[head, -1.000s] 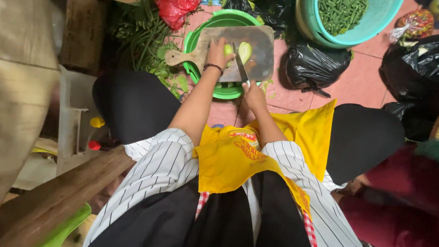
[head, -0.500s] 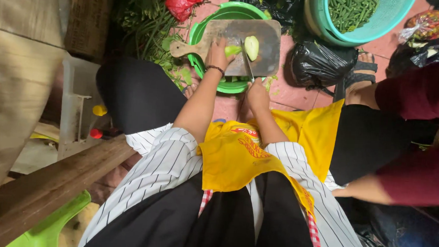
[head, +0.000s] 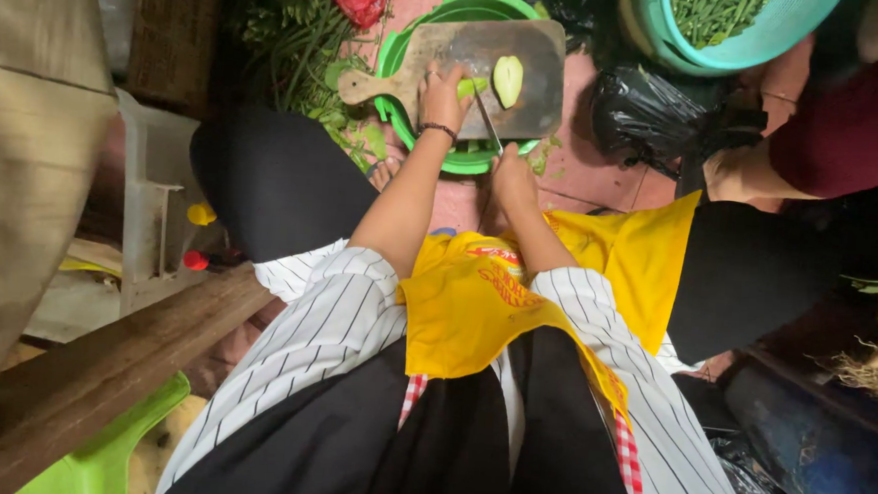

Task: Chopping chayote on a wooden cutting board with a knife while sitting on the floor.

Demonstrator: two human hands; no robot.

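L hand (head: 445, 95) pins a green veg piece (head: 471, 85) on wooden cutting board (head: 449, 52) over green basin (head: 464, 158). R hand (head: 514, 177) grips knife (head: 487, 119), blade at the piece. Halved veg (head: 508, 78) lies beside.

A single camera sits on the person's head and looks steeply down the front of the body, so the striped sleeves and yellow apron (head: 516, 301) fill the lower half of the frame at close range while the floor lies farther off at the top. Both forearms run away from the lens toward the wooden cutting board (head: 469, 53) resting on a green basin (head: 405, 135), seen almost from straight above and at arm's length. With only this one view, nothing is shared with another; another person's dark red sleeve (head: 856, 129) enters at the upper right edge.
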